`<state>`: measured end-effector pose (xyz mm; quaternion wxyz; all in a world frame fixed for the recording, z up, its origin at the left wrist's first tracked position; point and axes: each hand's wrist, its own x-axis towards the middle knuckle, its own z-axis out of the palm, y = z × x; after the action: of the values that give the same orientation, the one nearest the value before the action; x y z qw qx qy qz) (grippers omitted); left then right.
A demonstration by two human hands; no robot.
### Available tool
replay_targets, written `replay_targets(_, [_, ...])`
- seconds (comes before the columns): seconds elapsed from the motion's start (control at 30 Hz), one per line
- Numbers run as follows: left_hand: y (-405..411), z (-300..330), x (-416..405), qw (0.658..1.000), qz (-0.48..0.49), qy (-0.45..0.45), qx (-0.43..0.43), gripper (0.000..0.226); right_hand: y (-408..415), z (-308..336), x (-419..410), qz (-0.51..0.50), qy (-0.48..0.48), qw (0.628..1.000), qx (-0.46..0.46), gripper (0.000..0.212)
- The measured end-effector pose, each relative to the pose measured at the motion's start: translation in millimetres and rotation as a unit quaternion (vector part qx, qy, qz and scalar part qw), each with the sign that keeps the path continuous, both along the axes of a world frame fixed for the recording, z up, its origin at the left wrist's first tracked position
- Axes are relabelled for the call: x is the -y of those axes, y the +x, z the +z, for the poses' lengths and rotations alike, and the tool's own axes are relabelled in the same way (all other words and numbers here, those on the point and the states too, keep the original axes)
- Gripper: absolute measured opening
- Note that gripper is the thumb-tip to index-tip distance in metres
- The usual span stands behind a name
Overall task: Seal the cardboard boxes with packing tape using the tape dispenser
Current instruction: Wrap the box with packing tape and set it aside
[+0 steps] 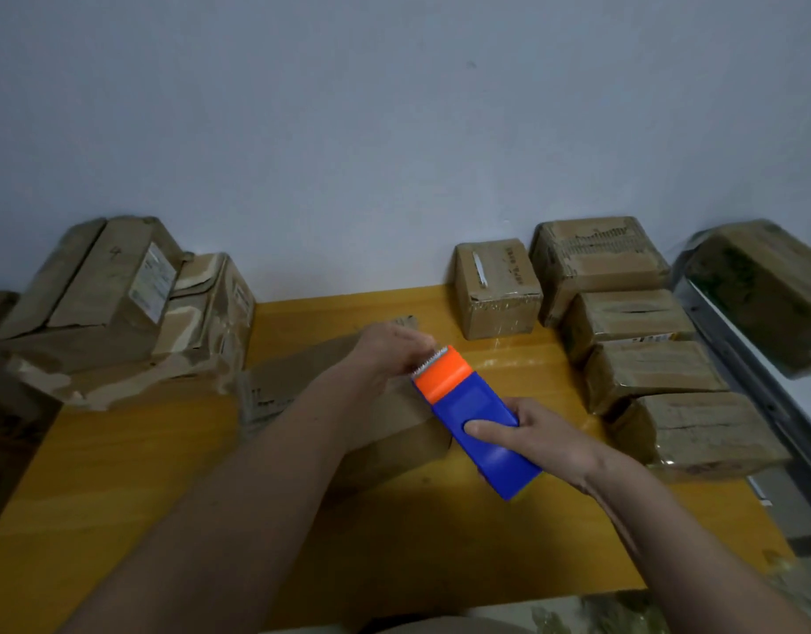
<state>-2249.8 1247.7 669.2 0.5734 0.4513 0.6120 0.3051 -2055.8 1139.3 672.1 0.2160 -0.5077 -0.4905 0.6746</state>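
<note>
While right hand (538, 434) grips, tape dispenser (474, 418) points up-left — diagonal.

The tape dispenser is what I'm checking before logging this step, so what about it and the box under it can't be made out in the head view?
- Tape end: the left hand covers the toothed edge of the tape dispenser; whether tape is pulled out cannot be told.
- Tape roll: enclosed by the blue body gripped by the right hand.
- Centre box: its top seam lies behind both forearms.
- Box labels: blurred, unreadable.
</note>
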Motion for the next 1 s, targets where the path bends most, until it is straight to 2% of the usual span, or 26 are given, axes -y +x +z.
replay_targets(0.07, [-12,1,-13,0.999,0.039,0.030,0.004,0.015,4,3,6,0.024,-0.020,0.999,0.012,0.038])
replay_targets(0.17, [-19,3,-29,0.998,0.019,0.056,-0.024,0.003,5,5,7,0.013,-0.039,0.999,0.026,0.048])
replay_targets(0.2, [-18,2,-33,0.998,0.014,0.057,-0.037,0.008,2,6,4,0.003,-0.044,0.999,0.030,0.049])
replay_targets(0.3, [-11,-5,-45,0.992,0.016,0.079,-0.096,0.013,-10,16,-9,-0.039,-0.065,0.997,0.021,0.043])
replay_targets(0.43, [-14,-10,-66,0.977,0.003,0.117,-0.179,0.015,-23,25,-27,-0.054,-0.104,0.993,0.010,0.053])
replay_targets(0.6, [-17,-23,-89,0.966,-0.038,0.140,-0.216,0.018,-31,27,-45,-0.063,-0.130,0.989,0.005,0.045])
replay_targets(0.83, [-11,-51,-107,0.963,-0.039,0.111,-0.242,0.012,-37,28,-67,-0.099,-0.158,0.982,0.002,0.044])
replay_targets(1.0, [-12,-55,-116,0.961,-0.052,0.089,-0.257,0.013,-41,33,-79,-0.088,-0.161,0.983,0.018,0.045])
